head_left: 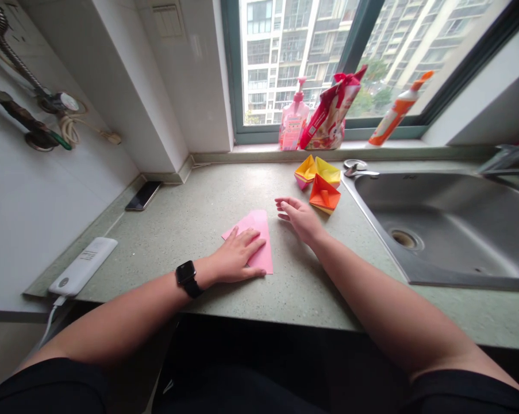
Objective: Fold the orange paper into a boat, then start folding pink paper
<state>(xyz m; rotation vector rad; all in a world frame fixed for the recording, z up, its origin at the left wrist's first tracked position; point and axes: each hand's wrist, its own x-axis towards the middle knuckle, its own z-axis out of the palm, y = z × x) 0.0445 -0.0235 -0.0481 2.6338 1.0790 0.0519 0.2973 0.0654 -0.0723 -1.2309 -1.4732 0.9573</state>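
A sheet of pink folded paper (pixel 262 230) lies on the speckled green counter in front of me. My left hand (pixel 237 253), with a black watch (pixel 187 277) on its wrist, rests flat on the paper with fingers spread and covers part of it. To the right, my right hand (pixel 297 217) hovers just off the paper's edge, its fingers apart and nothing in them. Just beyond that hand stand several folded paper shapes: an orange one (pixel 325 195), a yellow one (pixel 328 171) and a yellow-orange and pink one (pixel 306 171).
A steel sink (pixel 457 276) is set into the counter on the right. Along the windowsill stand a pink pump bottle (pixel 293 123), a red bag (pixel 328 118) and an orange-and-white bottle (pixel 395 118). On the left lie a phone (pixel 143 195) and a white power bank (pixel 84 265) with a cable.
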